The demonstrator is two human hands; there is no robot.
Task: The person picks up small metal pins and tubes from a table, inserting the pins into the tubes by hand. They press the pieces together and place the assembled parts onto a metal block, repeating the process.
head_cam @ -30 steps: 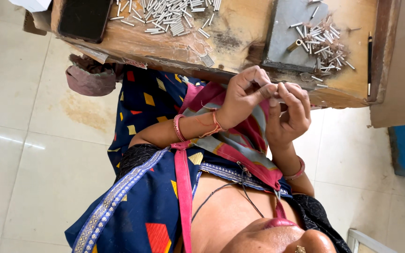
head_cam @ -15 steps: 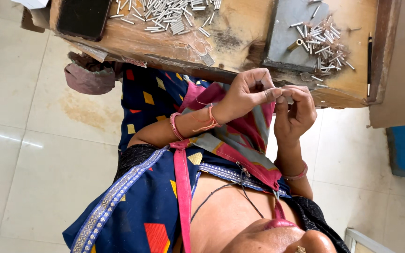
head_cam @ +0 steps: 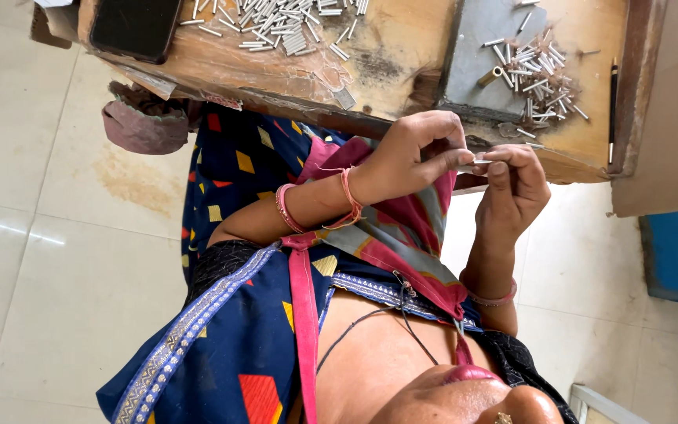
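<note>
Head view: both hands, left hand (head_cam: 416, 157) and right hand (head_cam: 515, 191), pinch one small metal pin (head_cam: 480, 162) above the wooden table (head_cam: 402, 55).

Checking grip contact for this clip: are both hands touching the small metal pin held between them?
Touching. The head view shows the left hand and right hand pinching the small metal pin between their fingertips.

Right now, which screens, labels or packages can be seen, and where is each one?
Phone: flat black rectangle, screen dark, on the wooden table at its far left end, beside the loose metal pins.
No packages, labels or signs are visible.
</note>
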